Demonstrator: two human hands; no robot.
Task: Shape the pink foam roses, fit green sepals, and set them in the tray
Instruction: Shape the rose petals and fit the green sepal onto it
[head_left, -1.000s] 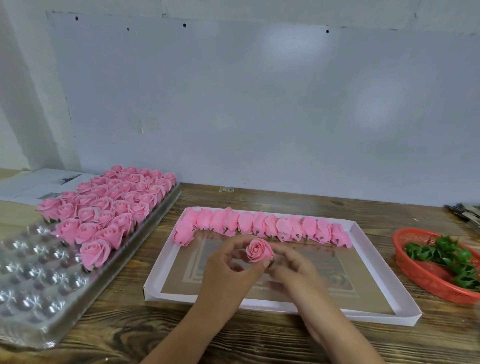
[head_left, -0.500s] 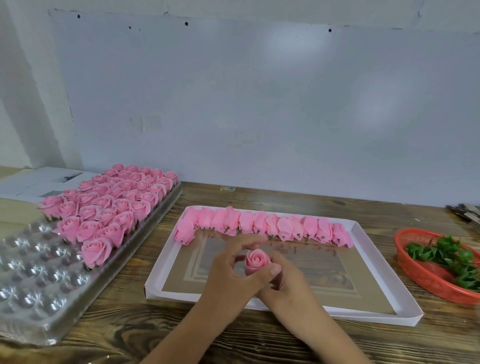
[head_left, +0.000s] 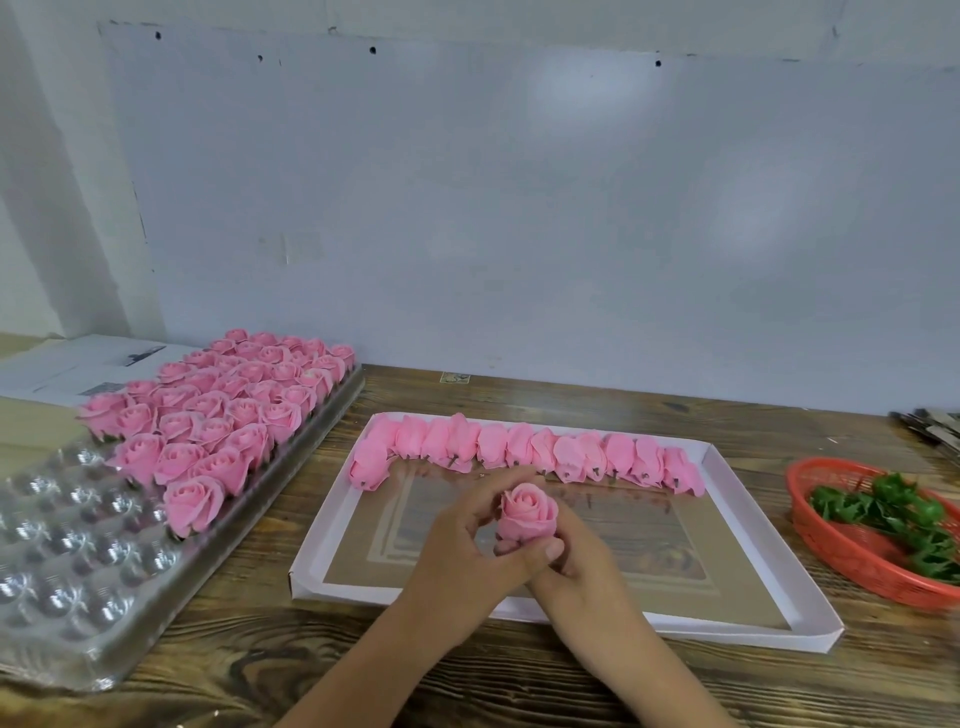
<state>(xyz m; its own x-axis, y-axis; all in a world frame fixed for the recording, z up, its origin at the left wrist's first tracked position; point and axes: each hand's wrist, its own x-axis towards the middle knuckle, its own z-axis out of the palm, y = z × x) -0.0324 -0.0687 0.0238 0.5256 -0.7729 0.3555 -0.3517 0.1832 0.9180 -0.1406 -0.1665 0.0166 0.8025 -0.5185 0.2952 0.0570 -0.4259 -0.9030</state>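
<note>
Pink rose (head_left: 527, 514) upright over white box (head_left: 769, 631) | left hand (head_left: 467, 551) holds it | right hand (head_left: 576, 561) holds its bottom | desk (head_left: 571, 395)

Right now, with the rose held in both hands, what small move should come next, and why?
Probably the right hand should reach to the red basket for a green sepal. The rose, held by both hands over the white tray, looks already shaped, and no green shows under it. The left hand can hold it meanwhile.
</note>
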